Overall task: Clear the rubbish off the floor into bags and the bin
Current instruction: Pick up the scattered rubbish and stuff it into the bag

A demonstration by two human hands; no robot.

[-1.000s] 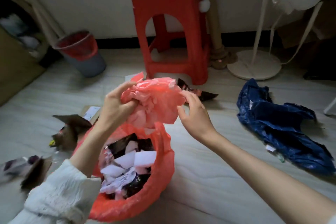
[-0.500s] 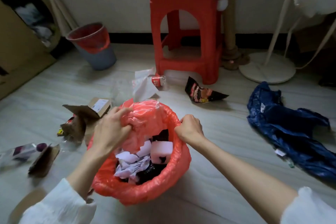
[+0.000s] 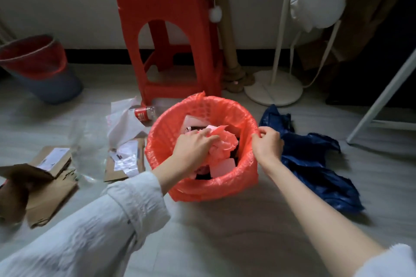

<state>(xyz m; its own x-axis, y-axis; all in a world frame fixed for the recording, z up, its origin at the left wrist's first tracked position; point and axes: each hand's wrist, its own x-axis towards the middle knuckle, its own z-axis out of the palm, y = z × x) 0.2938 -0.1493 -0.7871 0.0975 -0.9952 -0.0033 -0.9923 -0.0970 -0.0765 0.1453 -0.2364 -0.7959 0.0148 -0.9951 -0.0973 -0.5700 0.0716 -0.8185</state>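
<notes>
**Red bag open on the floor, both hands at its mouth**

Head view: a red plastic bag (image 3: 202,189) stands open on the pale floor (image 3: 225,243), part-filled with white paper scraps and dark wrappers. The left hand (image 3: 193,144) reaches inside, fingers pressed down onto a crumpled wad of pink plastic (image 3: 222,144); whether they curl round it cannot be told. The right hand (image 3: 267,144) pinches the bag's rim on its right side.

Just right of the bag lies a crumpled blue bag (image 3: 315,164). To the left are flattened cardboard boxes (image 3: 51,177) with white shipping labels, their print too blurred to read, a sheet of white paper (image 3: 126,123) and a small clear bottle (image 3: 144,113) lying on its side with a red label whose writing is illegible. Behind stands a red plastic stool (image 3: 171,36), its top worn and stained. At far left a grey bin (image 3: 38,69) with a red liner leans by the wall. A white round stand base (image 3: 273,90) sits to the right.
</notes>
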